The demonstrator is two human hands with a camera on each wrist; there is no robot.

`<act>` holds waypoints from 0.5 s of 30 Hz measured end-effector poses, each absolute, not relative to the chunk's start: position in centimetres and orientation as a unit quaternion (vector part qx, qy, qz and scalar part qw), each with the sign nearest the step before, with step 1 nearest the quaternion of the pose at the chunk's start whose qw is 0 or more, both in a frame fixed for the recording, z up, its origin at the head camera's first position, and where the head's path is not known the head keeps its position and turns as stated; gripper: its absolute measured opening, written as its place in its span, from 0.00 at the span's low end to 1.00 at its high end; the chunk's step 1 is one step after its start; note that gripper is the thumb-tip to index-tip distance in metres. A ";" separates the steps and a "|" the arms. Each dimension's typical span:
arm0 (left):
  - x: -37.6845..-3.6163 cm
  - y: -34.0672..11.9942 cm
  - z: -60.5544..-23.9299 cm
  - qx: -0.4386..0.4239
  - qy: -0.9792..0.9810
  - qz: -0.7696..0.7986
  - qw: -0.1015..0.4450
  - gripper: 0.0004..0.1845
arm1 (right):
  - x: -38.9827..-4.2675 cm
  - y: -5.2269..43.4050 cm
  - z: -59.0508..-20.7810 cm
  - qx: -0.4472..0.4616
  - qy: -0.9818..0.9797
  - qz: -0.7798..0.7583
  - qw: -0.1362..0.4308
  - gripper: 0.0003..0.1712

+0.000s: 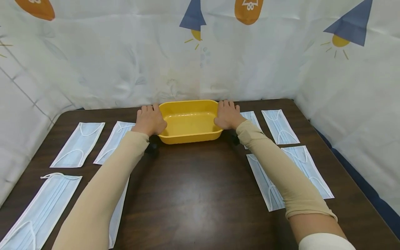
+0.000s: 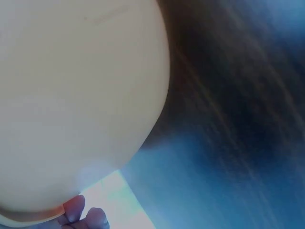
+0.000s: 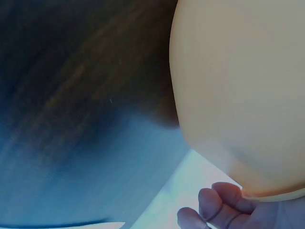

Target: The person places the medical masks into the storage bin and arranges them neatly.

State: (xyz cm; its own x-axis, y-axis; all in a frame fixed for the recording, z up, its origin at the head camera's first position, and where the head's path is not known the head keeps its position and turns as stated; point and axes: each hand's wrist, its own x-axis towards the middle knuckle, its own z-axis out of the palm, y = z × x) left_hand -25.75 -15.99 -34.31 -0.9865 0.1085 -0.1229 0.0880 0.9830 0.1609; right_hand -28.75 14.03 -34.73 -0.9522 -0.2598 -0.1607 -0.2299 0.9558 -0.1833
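Note:
A yellow plastic basin (image 1: 189,139) with rounded corners is near the far edge of the brown table, nothing inside it. My left hand (image 1: 150,119) grips its left end, thumb over the rim. The right hand (image 1: 228,115) holds the opposite end the same way. In the left wrist view the basin's outer wall (image 2: 76,95) fills the left side, with fingertips (image 2: 96,218) under the rim at the bottom. The right wrist view shows the wall (image 3: 238,95) on the right and curled fingers (image 3: 209,202) beneath the rim.
Pale blue face masks with white ear loops lie flat on both sides of the table (image 1: 187,194): several at left, including one mask (image 1: 78,144), and several at right, including another (image 1: 280,126). My forearms pass over some. A patterned white curtain (image 1: 125,62) hangs behind.

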 end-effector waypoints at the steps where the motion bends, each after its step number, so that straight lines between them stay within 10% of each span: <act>1: -25.6 -16.1 -34.3 0.050 0.993 0.079 0.065 0.26 | -28.6 14.0 -34.6 -0.125 0.984 -0.083 0.093 0.32; 15: -24.2 -16.3 -34.5 0.046 0.991 0.097 0.083 0.34 | -26.6 14.0 -35.0 -0.124 0.985 -0.083 0.091 0.31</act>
State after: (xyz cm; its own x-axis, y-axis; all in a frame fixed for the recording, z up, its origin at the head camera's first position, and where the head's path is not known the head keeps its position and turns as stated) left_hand -24.18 -16.29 -34.54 -0.9822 0.1062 -0.1549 0.0742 0.9771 0.1996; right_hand -26.62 14.00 -34.98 -0.9526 -0.2598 -0.1583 -0.2296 0.9553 -0.1861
